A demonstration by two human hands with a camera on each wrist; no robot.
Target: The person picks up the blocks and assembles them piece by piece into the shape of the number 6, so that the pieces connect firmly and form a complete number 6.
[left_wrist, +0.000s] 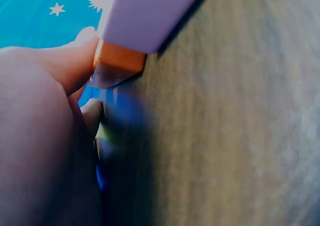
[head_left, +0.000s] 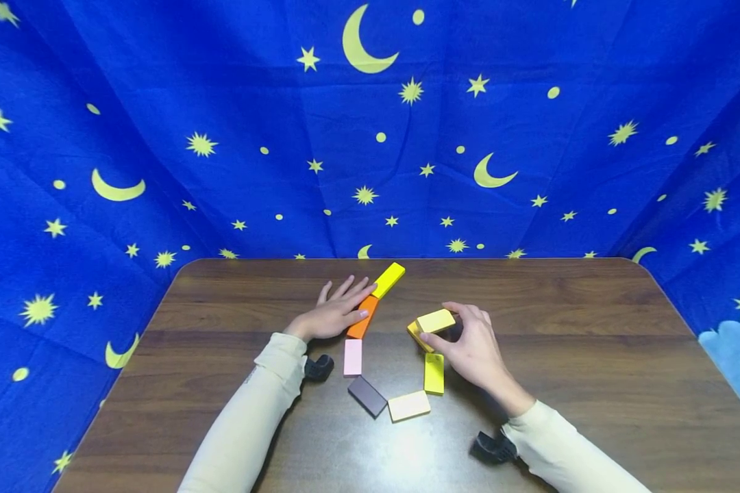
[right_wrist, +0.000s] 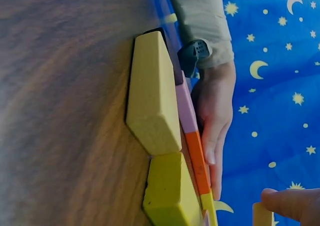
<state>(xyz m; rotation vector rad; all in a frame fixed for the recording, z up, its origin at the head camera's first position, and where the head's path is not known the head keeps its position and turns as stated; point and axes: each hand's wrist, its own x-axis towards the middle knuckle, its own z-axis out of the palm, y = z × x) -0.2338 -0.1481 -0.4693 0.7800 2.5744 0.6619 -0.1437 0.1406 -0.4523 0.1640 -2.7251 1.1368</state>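
My left hand lies with straight, spread fingers over the orange block, with fingertips close to the bright yellow block at the far end of a curved row. With thumb and fingers, my right hand pinches a pale yellow block. That block overlaps a golden yellow block in the head view and partly hides it. A yellow-green block lies just nearer than the golden one. In the right wrist view, only an end of the pinched block shows beside the thumb.
The curve goes on through a pink block, a dark purple block and a cream block, all flat on the wooden table. Behind the table hangs a blue cloth with moons and stars.
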